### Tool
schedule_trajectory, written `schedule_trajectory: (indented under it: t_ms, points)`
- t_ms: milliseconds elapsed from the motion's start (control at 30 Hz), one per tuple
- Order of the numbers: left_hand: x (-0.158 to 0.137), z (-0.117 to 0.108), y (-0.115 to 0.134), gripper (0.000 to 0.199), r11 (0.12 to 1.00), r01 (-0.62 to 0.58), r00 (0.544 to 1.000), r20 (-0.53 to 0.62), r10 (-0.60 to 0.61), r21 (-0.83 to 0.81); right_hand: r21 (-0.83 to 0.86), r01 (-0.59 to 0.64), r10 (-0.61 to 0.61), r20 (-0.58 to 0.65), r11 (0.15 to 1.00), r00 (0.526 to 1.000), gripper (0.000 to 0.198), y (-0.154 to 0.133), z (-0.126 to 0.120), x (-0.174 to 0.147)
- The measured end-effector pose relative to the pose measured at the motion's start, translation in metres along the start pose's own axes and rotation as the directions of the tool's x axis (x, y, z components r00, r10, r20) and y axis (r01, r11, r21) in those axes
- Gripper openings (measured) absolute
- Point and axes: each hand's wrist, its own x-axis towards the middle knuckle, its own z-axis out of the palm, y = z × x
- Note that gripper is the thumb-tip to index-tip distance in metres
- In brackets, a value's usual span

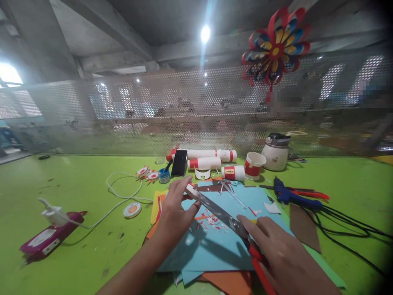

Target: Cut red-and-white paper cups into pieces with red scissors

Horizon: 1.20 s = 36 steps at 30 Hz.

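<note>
My right hand [273, 246] is closed around the red handles of a pair of scissors [222, 215]. Their long grey, smudged blades slant up and left over stacked coloured paper, and look closed. Beside the blade tips, my left hand [176, 207] pinches a small white and red paper piece [190, 190]; its exact shape is partly hidden by the fingers. Under both hands lies a light blue paper sheet [196, 252], strewn with red and white paper scraps [213, 221]. A bit of yellow shows by my right index finger.
Behind the paper stand a white and red paper cup [254, 166], a phone [179, 163], a blue paint jar [164, 175] and a kettle-like jug [276, 151]. A blue glue gun [291, 194] with black cables lies right; a purple power strip [50, 237] sits left. Perforated mesh [184, 110] rises behind.
</note>
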Motion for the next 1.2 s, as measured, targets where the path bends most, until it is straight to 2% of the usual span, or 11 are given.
schedule_trajectory:
  t_ms: [133, 400, 733, 1200]
  points:
    - [-0.001, 0.0, 0.0, 0.057, 0.999, -0.032, 0.999, 0.003, 0.032, 0.037, -0.039, 0.003, -0.003, -0.014, 0.999, 1.0, 0.051, 0.001, -0.003, 0.001]
    - [-0.003, -0.004, -0.004, 0.06, 0.978, -0.132, 0.991, 0.008, 0.132, 0.161, -0.124, 0.083, -0.092, -0.073, 0.989, 0.993, 0.046, 0.004, -0.01, 0.004]
    - [-0.005, -0.003, -0.002, 0.059, 0.962, -0.148, 0.989, 0.028, 0.146, 0.229, -0.101, 0.096, -0.105, -0.09, 0.99, 0.99, 0.046, 0.003, -0.013, 0.006]
    - [-0.004, 0.0, 0.002, 0.054, 0.99, -0.086, 0.996, -0.012, 0.088, 0.115, -0.122, 0.124, -0.142, -0.151, 0.985, 0.978, 0.044, 0.003, -0.012, 0.006]
